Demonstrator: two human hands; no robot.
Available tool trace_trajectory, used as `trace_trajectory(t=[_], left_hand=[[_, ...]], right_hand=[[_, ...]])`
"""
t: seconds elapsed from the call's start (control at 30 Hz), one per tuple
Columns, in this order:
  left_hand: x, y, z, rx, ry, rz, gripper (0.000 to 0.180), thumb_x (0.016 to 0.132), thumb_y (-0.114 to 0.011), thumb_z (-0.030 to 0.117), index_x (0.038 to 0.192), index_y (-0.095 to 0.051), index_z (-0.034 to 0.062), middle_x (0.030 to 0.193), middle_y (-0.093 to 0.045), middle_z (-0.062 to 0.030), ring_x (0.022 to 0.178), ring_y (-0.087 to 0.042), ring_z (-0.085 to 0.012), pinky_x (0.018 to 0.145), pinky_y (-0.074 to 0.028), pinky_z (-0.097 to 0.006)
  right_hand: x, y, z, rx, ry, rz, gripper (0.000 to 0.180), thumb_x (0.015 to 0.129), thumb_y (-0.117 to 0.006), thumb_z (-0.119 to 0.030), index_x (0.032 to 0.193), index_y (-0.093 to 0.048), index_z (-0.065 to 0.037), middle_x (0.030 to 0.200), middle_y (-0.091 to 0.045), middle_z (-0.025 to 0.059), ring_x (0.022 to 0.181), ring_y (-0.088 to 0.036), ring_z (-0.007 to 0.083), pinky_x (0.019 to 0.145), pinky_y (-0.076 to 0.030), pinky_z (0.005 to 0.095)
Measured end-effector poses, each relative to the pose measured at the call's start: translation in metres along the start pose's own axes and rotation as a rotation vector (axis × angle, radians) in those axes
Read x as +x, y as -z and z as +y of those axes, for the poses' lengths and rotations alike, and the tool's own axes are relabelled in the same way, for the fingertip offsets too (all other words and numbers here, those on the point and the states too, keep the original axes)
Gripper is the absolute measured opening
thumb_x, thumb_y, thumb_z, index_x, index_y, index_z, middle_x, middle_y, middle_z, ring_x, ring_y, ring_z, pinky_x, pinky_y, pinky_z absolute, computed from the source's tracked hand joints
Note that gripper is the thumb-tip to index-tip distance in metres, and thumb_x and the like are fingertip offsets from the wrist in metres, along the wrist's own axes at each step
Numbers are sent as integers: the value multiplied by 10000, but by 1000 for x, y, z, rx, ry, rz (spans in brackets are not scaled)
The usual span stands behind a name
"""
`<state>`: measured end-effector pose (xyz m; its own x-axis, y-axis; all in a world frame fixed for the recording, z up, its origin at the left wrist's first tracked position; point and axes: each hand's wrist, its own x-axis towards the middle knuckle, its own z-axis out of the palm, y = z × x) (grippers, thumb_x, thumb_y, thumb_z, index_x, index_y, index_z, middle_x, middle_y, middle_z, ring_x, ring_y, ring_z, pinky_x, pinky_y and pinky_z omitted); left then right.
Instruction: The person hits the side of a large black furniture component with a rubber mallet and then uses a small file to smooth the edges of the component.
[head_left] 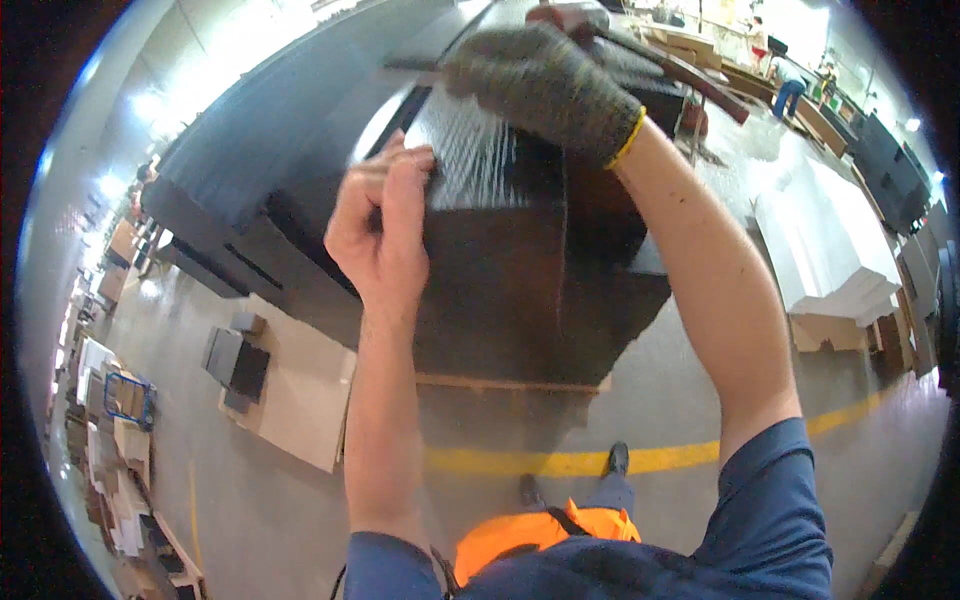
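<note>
My left hand is bare, fingers curled and thumb against the forefinger, close to the shiny, wrinkled clear film on a large dark panelled piece. Whatever is in its pinch does not show. A speckled grey-green work glove with a yellow cuff covers my right hand, which is closed above the film. From its left side juts a thin dark strip, blurred by motion. Just beyond the glove is a long tool with a reddish head and dark red handle; whether I grip it is unclear.
Cardboard sheets with dark blocks lie on the floor to the left. White wrapped stacks stand at right. A blue-framed cart is far left. A yellow line crosses the floor near my feet. People work at the far right.
</note>
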<state>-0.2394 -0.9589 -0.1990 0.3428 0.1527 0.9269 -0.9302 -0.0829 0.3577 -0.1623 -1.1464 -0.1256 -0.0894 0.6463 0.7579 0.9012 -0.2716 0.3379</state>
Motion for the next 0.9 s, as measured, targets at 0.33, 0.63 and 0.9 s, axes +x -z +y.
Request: trace_trajectory(t=[0.33,0.63,0.9], left_hand=[[-1,6,-6,-173,56,-4,235,857,-626,34,655,-506,38,793,-657,-67,812,-617,-123,894,-443,-318],[-3,7,0,-161,92,11,203,844,-629,17,667,-530,32,805,-659,-88,823,-636,-149,784,-477,-274],[1,11,5,-117,55,-44,196,857,-587,-17,687,-504,33,803,-634,-73,846,-632,-169,801,-478,-302]], right_hand=[[-189,-16,-207,2,-150,-401,405,604,-621,-265,958,-631,-67,707,-578,73,594,-546,248,472,-407,388],[-198,-24,-181,-109,-181,-430,256,623,-600,-262,849,-619,-142,633,-528,34,563,-514,237,458,-383,373],[-154,18,-109,-110,-337,-435,260,639,-609,-221,886,-671,-166,696,-594,17,641,-577,217,528,-461,357]])
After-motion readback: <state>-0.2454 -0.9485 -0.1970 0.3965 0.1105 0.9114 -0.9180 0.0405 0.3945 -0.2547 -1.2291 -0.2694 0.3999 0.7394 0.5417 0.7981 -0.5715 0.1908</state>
